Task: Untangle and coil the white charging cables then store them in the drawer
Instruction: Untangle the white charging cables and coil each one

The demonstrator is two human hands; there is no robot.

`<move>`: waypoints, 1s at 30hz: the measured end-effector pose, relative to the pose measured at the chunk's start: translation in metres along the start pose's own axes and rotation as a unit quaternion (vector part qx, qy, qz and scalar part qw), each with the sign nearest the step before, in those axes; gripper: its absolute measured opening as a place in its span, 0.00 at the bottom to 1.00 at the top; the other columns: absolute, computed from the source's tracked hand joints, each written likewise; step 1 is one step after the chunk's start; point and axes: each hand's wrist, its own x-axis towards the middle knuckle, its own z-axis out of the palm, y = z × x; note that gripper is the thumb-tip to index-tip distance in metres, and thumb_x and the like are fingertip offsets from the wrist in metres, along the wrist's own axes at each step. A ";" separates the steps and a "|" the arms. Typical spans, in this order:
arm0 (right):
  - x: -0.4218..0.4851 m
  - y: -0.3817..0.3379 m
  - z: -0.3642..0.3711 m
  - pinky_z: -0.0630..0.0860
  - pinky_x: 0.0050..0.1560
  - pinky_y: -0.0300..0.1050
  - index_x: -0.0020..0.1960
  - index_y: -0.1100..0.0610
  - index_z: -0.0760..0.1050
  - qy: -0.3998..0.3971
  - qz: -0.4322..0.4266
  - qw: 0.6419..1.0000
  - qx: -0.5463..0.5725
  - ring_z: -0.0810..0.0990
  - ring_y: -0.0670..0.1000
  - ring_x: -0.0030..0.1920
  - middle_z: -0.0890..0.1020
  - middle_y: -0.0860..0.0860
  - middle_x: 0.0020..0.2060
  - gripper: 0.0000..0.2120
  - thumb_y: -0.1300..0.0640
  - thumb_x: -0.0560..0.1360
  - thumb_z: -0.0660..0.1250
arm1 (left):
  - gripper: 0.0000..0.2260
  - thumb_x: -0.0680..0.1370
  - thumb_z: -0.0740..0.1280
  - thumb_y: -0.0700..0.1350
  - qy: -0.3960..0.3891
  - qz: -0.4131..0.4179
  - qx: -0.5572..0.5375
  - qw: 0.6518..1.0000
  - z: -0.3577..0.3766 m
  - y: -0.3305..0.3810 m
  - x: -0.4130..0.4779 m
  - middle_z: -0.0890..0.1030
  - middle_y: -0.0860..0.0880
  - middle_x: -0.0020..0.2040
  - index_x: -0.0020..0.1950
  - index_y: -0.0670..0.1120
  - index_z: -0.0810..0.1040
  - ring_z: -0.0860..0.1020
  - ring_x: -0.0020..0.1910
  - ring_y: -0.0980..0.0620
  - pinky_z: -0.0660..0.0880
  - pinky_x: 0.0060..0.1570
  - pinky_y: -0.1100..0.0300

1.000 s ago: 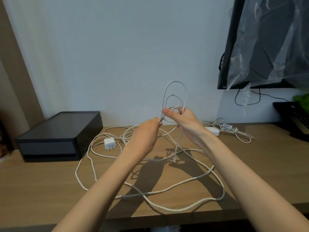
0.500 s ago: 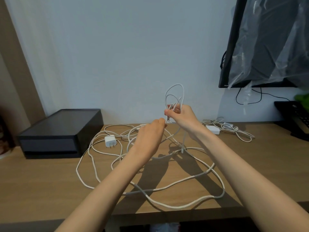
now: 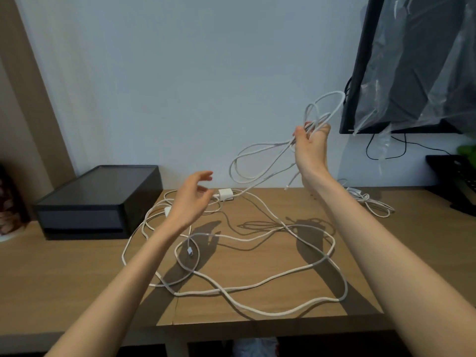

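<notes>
Black drawer unit [image 3: 98, 199] stands at the far left of the wooden desk [image 3: 64, 274]. Left hand [image 3: 189, 202] hovers above the desk just right of the unit, fingers loosely spread and slightly curled, holding nothing. White cable [image 3: 345, 289] sprawls in wide tangled loops across the desk centre. An adapter [image 3: 226, 194] lies near the wall, and one connector [image 3: 190, 251] lies inside a small loop. Right hand [image 3: 310, 145], raised, grips a bunch of cable loops [image 3: 316, 119] that rise above the fingers and hang to the left. Second bundle [image 3: 371, 203] lies on the desk behind the right forearm. Plastic-wrapped monitor [image 3: 412, 63] is at upper right.
</notes>
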 end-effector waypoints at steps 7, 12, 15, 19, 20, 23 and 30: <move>0.003 -0.002 0.000 0.66 0.34 0.35 0.51 0.58 0.59 -0.005 0.080 0.994 0.077 0.69 0.44 0.34 0.69 0.49 0.39 0.06 0.62 0.80 0.57 | 0.29 0.76 0.68 0.45 -0.175 -0.038 0.070 0.981 0.041 -0.025 0.006 0.81 0.49 0.45 0.74 0.53 0.60 0.78 0.44 0.53 0.75 0.49 0.56; 0.008 0.001 -0.014 0.57 0.24 0.36 0.38 0.57 0.65 -0.001 0.128 0.979 0.158 0.61 0.43 0.22 0.65 0.50 0.28 0.11 0.68 0.76 0.58 | 0.12 0.82 0.57 0.45 -0.201 -0.071 0.170 0.962 0.060 -0.043 0.016 0.80 0.48 0.59 0.61 0.46 0.77 0.77 0.57 0.49 0.70 0.54 0.58; 0.004 0.004 -0.021 0.58 0.22 0.35 0.38 0.58 0.67 0.004 0.154 0.971 0.184 0.62 0.44 0.23 0.66 0.49 0.28 0.10 0.68 0.76 0.59 | 0.10 0.81 0.57 0.44 -0.144 -0.093 0.224 0.959 0.054 -0.060 0.014 0.79 0.46 0.57 0.55 0.47 0.78 0.77 0.54 0.47 0.73 0.55 0.53; -0.008 0.016 -0.021 0.69 0.31 0.35 0.51 0.59 0.64 -0.026 0.069 0.997 -0.019 0.70 0.47 0.33 0.71 0.49 0.35 0.04 0.64 0.78 0.59 | 0.08 0.81 0.59 0.46 -0.065 -0.024 0.311 0.948 0.041 -0.047 0.017 0.78 0.44 0.50 0.48 0.46 0.77 0.76 0.48 0.44 0.74 0.50 0.50; -0.011 0.021 -0.021 0.71 0.36 0.41 0.52 0.58 0.64 -0.049 0.035 0.995 -0.081 0.72 0.48 0.35 0.73 0.50 0.37 0.04 0.61 0.79 0.58 | 0.12 0.82 0.56 0.48 -0.048 -0.008 0.297 0.954 0.036 -0.037 0.019 0.80 0.44 0.46 0.47 0.45 0.75 0.78 0.45 0.43 0.75 0.48 0.49; -0.020 0.032 -0.023 0.73 0.43 0.51 0.56 0.59 0.65 -0.101 -0.048 0.969 -0.218 0.77 0.54 0.41 0.78 0.54 0.43 0.07 0.56 0.81 0.57 | 0.18 0.82 0.51 0.53 -0.019 0.033 0.208 0.977 0.015 -0.008 0.027 0.78 0.42 0.35 0.44 0.42 0.72 0.77 0.37 0.40 0.74 0.40 0.48; -0.027 0.016 -0.023 0.69 0.38 0.47 0.50 0.57 0.66 -0.171 -0.075 0.954 -0.233 0.73 0.50 0.37 0.74 0.50 0.37 0.09 0.51 0.80 0.60 | 0.16 0.83 0.55 0.49 -0.115 0.069 0.110 0.985 -0.004 0.056 0.036 0.80 0.50 0.58 0.63 0.46 0.78 0.76 0.57 0.51 0.65 0.47 0.65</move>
